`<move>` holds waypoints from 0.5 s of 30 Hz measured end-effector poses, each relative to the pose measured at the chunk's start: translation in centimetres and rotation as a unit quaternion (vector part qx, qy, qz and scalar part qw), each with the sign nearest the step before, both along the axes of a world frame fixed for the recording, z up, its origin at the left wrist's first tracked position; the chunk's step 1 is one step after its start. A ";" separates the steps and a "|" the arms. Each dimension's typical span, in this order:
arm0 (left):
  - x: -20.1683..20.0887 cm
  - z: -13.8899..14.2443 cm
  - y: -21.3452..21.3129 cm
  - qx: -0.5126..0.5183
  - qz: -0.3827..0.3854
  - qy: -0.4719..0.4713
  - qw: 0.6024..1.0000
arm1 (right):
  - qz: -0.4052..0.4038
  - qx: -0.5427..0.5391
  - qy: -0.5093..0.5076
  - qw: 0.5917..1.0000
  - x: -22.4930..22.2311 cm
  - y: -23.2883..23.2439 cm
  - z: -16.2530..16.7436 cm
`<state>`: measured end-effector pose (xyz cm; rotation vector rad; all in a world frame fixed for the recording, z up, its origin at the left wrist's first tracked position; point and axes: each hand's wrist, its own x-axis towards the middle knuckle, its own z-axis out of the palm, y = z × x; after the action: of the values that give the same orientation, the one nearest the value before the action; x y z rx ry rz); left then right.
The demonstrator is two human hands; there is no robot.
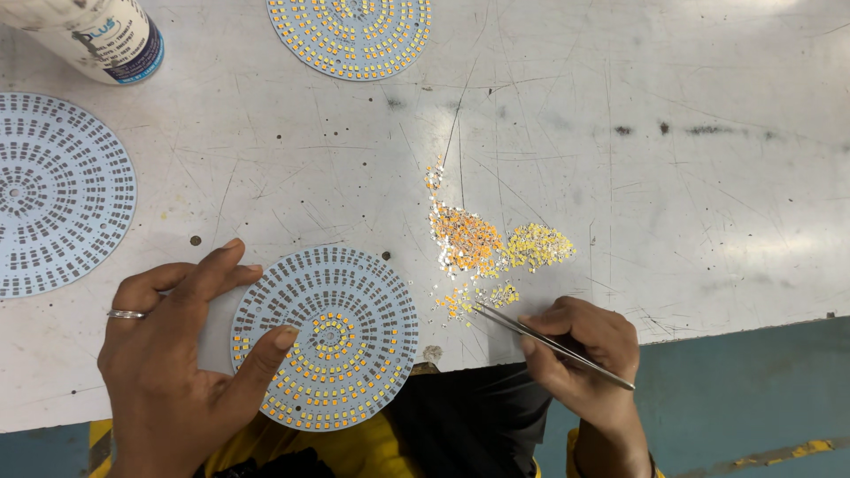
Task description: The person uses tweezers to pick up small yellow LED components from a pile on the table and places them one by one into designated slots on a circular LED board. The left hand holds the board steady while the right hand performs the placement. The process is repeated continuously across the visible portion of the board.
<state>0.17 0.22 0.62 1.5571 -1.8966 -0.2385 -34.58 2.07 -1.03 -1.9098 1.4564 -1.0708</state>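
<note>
Steel tweezers [553, 343] in right hand [584, 354] point up-left.

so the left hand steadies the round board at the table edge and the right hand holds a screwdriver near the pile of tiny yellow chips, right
Not quite. The head view shows the right hand holding thin metal tweezers, not a screwdriver. The rest holds: the left hand steadies the round pale-blue circuit board, near the pile of tiny yellow-orange chips.

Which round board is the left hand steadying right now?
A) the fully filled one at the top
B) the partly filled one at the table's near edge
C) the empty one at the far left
B: the left hand rests its thumb and fingers on the partly filled board at the near edge, while the right hand holds tweezers.
</note>
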 end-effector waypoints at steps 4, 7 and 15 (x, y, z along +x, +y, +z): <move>0.0 -0.2 0.0 -0.007 0.000 -0.015 1.000 | 0.003 0.004 -0.004 1.000 0.1 0.1 -0.1; 0.1 -0.3 0.1 -0.008 0.001 -0.019 1.000 | -0.014 0.015 0.004 1.000 0.4 0.0 0.0; 0.0 -0.2 0.0 -0.003 0.000 -0.022 1.000 | -0.029 0.006 -0.001 1.000 0.4 0.1 0.1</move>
<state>0.20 0.23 0.40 1.5706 -1.9294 -0.1982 -34.23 2.16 -0.96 -1.8679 1.5236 -1.0872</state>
